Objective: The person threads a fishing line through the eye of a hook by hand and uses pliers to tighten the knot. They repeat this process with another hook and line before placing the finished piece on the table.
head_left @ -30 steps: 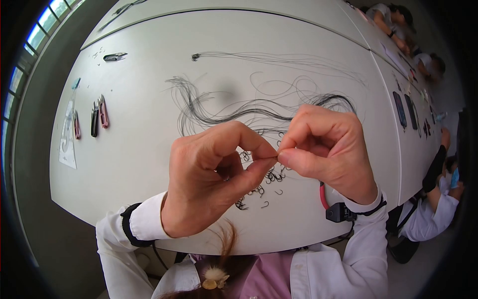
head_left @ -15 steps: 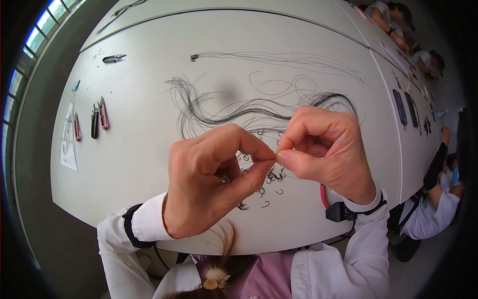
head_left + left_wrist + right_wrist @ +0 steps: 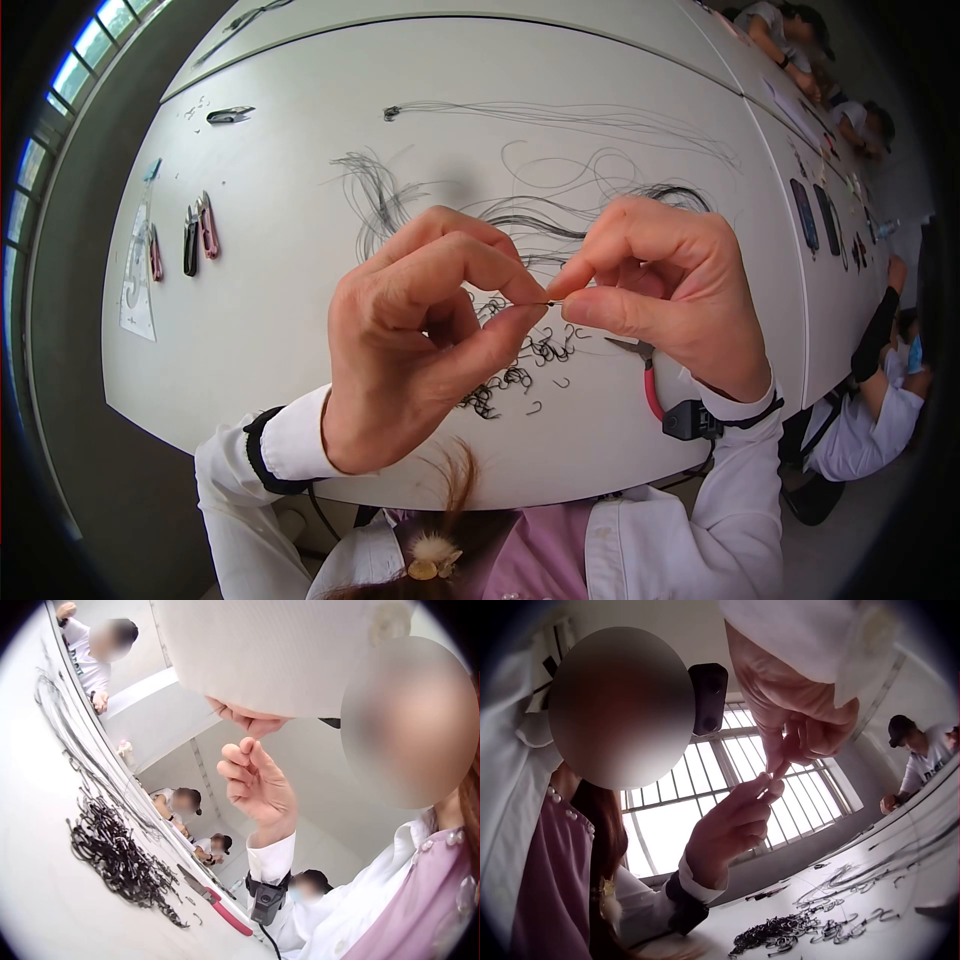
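Above the heap of small dark metal hooks on the white table, both hands meet. The left hand and right hand each pinch one tiny hook between thumb and forefinger.

Three snips; one pliers; two hands.

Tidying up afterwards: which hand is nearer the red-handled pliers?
Right. The right hand hovers just above the red-handled pliers; the left hand is farther left.

Left hand and right hand raised, pinched fingertips meeting
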Demonstrator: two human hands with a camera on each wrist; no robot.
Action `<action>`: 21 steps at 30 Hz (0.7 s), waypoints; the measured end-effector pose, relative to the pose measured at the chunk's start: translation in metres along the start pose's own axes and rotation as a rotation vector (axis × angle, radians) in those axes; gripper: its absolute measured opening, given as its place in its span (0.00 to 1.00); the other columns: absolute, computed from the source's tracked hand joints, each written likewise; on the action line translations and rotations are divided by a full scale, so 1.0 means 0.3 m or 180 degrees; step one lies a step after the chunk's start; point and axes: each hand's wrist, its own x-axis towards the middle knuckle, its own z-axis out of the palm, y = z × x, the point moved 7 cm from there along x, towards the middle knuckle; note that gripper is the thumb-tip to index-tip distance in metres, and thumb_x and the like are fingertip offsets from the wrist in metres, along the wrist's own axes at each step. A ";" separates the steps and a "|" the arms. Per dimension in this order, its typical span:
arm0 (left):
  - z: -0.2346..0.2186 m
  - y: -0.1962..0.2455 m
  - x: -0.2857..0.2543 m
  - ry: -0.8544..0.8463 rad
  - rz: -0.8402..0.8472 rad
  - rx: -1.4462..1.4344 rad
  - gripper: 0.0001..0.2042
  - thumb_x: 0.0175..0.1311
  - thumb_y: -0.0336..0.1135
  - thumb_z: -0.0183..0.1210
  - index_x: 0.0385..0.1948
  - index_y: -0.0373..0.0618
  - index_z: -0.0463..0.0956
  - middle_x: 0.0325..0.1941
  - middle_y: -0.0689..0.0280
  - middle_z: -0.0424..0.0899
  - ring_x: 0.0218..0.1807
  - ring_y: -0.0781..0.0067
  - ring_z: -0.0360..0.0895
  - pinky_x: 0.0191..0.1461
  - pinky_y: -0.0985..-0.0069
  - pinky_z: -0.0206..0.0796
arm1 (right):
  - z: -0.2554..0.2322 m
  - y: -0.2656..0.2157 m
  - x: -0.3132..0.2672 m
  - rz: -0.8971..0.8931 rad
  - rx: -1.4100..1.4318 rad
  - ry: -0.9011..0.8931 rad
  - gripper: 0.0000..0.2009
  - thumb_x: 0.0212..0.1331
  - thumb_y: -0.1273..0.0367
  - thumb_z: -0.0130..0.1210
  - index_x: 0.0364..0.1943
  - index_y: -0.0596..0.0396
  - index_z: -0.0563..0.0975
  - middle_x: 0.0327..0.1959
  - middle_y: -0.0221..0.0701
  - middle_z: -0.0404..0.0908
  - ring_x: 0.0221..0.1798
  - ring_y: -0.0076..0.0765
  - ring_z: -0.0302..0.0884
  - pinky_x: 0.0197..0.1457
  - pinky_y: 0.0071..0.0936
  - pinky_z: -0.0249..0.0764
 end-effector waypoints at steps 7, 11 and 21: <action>0.009 -0.012 0.001 -0.0198 -0.0265 -0.0300 0.04 0.52 0.18 0.55 0.25 0.36 0.71 0.35 0.64 0.72 0.23 0.90 0.65 0.23 0.90 0.56 | -0.013 0.011 0.026 -0.0155 0.0343 -0.0063 0.02 0.50 0.76 0.61 0.28 0.60 0.80 0.25 0.25 0.77 0.27 0.12 0.71 0.29 0.10 0.65; 0.007 -0.007 -0.007 -0.0120 -0.0424 -0.0860 0.04 0.53 0.18 0.55 0.26 0.37 0.69 0.34 0.64 0.72 0.22 0.90 0.65 0.21 0.90 0.55 | -0.001 0.037 0.043 -0.0055 0.0552 -0.0161 0.02 0.51 0.76 0.60 0.28 0.61 0.80 0.24 0.24 0.77 0.31 0.15 0.74 0.33 0.11 0.69; -0.048 0.036 -0.009 0.0619 0.0708 0.0474 0.07 0.48 0.16 0.57 0.25 0.39 0.71 0.29 0.69 0.76 0.21 0.90 0.67 0.18 0.89 0.57 | 0.145 -0.131 -0.130 -0.3067 -0.2733 0.0992 0.04 0.37 0.78 0.61 0.21 0.61 0.77 0.19 0.25 0.70 0.19 0.18 0.64 0.13 0.13 0.54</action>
